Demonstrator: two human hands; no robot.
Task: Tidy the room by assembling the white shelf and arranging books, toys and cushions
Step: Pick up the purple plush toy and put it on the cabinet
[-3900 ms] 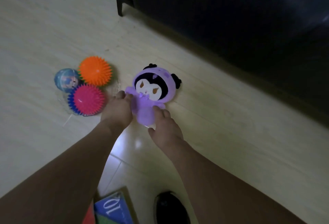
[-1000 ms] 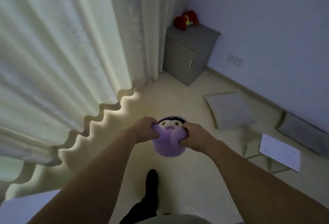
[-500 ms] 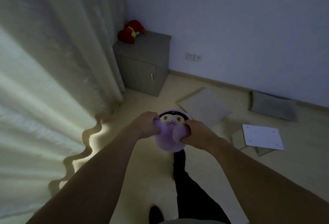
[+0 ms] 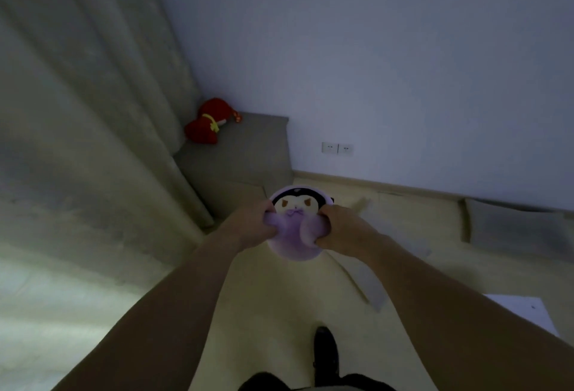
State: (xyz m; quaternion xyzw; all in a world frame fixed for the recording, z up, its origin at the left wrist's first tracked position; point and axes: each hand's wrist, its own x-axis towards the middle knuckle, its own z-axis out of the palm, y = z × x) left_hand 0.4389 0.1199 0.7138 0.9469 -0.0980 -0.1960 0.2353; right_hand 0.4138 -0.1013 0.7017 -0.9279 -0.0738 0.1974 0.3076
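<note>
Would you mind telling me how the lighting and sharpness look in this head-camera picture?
Head view: dim and bluish overall, brightest low on the curtain; wide-angle bending curves the curtain folds; the purple plush, gripped by left hand and right hand, looks soft, as does the red plush on the grey cabinet.

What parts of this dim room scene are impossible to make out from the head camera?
- Purple plush toy: its sides are covered by the left hand and right hand gripping it.
- Grey cabinet: its left side is hidden by the curtain, its front lower part by the toy and hands.
- White panel: cut off by the right arm.
- Red plush toy: too dim and small for details.
- Wall sockets: too small to read.
</note>
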